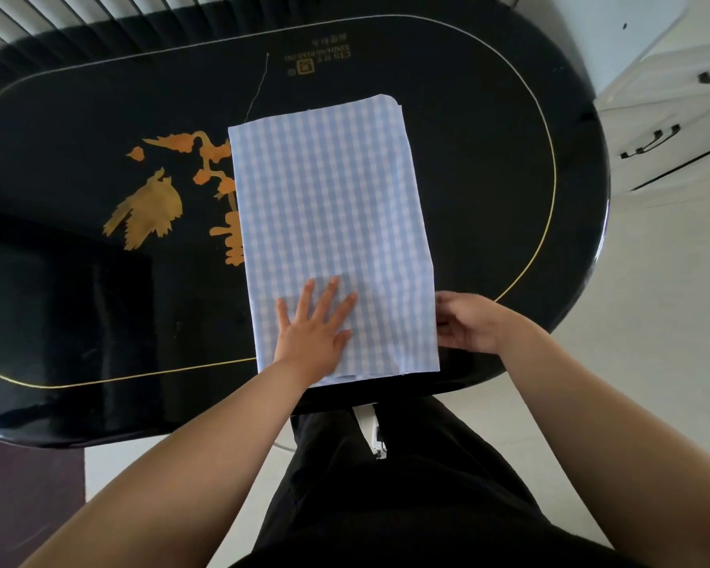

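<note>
Two hands at checked cloth (pixel 328 207): left hand (pixel 312 321) flat, spread, pressing; right hand (pixel 468 321) curled at cloth's right edge, grip unclear. Uneven tug skews layers.

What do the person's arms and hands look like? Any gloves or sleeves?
No gloves. The left hand and right hand are bare, with no rings or watch showing. The left forearm and right forearm have no sleeves in sight. Lower down, the clothing is black.

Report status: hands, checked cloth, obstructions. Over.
Left hand flat on checked cloth. Right hand at its right edge, grip unclear. Cloth folded, flat on black table. Nothing in the way.
</note>
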Action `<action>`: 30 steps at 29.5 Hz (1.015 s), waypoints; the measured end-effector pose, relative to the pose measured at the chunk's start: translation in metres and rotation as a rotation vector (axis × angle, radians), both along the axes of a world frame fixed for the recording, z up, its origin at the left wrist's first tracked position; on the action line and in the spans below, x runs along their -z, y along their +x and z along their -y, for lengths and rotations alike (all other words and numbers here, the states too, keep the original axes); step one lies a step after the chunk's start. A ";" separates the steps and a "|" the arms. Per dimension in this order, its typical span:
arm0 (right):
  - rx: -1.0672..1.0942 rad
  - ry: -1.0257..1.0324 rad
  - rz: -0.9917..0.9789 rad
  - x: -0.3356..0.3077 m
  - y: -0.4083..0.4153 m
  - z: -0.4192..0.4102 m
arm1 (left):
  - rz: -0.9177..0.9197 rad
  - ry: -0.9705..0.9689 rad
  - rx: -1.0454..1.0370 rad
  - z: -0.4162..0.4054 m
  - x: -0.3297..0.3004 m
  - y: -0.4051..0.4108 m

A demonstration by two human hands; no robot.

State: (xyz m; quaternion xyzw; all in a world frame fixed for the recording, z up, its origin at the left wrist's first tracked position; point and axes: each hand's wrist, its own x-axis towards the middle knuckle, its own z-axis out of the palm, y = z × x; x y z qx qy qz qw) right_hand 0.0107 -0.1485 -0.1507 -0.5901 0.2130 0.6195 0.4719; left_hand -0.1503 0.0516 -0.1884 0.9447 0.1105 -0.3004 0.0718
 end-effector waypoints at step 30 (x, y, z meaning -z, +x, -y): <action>-1.555 0.060 1.499 0.063 0.022 0.027 | 0.059 -0.097 0.218 -0.113 0.010 -0.066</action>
